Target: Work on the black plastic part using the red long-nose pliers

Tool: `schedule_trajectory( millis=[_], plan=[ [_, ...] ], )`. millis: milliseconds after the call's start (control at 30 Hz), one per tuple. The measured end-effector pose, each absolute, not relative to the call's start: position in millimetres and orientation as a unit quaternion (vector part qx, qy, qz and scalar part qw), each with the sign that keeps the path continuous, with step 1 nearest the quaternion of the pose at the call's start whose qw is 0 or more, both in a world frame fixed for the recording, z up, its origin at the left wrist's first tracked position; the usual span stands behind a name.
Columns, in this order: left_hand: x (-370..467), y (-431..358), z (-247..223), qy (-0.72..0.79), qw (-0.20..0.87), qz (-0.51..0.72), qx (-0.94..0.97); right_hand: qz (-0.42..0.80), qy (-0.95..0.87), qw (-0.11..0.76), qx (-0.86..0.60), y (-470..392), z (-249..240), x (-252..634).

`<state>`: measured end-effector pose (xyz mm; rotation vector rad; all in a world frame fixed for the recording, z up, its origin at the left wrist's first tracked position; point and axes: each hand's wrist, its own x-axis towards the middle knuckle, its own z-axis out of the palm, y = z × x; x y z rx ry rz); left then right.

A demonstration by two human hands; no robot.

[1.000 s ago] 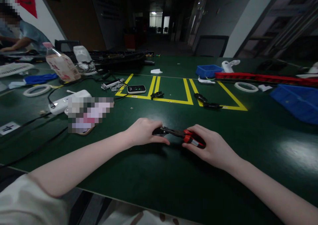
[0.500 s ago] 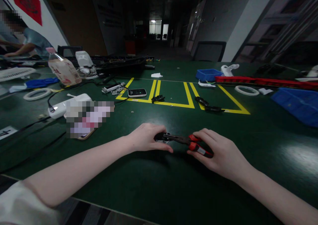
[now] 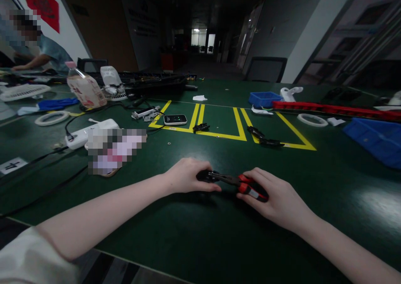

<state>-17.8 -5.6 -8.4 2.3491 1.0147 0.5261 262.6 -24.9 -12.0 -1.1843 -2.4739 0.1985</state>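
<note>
My left hand (image 3: 191, 176) pinches a small black part (image 3: 205, 176) between thumb and fingers, just above the green table (image 3: 194, 234). Its exact kind is hard to make out, as my fingers cover much of it. In my right hand (image 3: 275, 194) are red-and-black handled pliers (image 3: 247, 187), jaws pointing left. The tips of the jaws meet the black part at its right side. Beyond my hands, a small black piece (image 3: 201, 128) and a longer pair of black pieces (image 3: 265, 138) lie by the yellow tape lines.
A phone (image 3: 117, 150), a white power strip (image 3: 90, 133) with cables and a bottle (image 3: 86, 87) stand at left. A small black-screened device (image 3: 175, 120) sits within the tape. Blue bins (image 3: 376, 140) and a red strip (image 3: 328, 109) are at right. A person (image 3: 46, 50) works far left.
The camera view has shifted slightly, so the table items sit a little lower and further right. Both hands keep their grip, with the pliers still at the black part.
</note>
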Motion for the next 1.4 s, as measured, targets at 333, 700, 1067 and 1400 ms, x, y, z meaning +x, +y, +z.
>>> schedule_trajectory(
  millis=[333, 700, 1067, 1400],
  plan=[
    [-19, 0, -10, 0.366, 0.322, 0.2, 0.85, 0.039, -0.886, 0.193, -0.42, -26, -12, 264],
    [-14, 6, -9, 0.366, 0.339, 0.195, 0.844, 0.068, -0.877, 0.191, -0.436, -22, -13, 266],
    [-21, 12, -7, 0.407, 0.372, 0.218, 0.806, 0.061, -0.884, 0.192, -0.421, -3, -13, 259],
    [-21, 21, -9, 0.442, 0.359, 0.23, 0.789, 0.035, -0.895, 0.212, -0.392, 16, -15, 254]
  ],
)
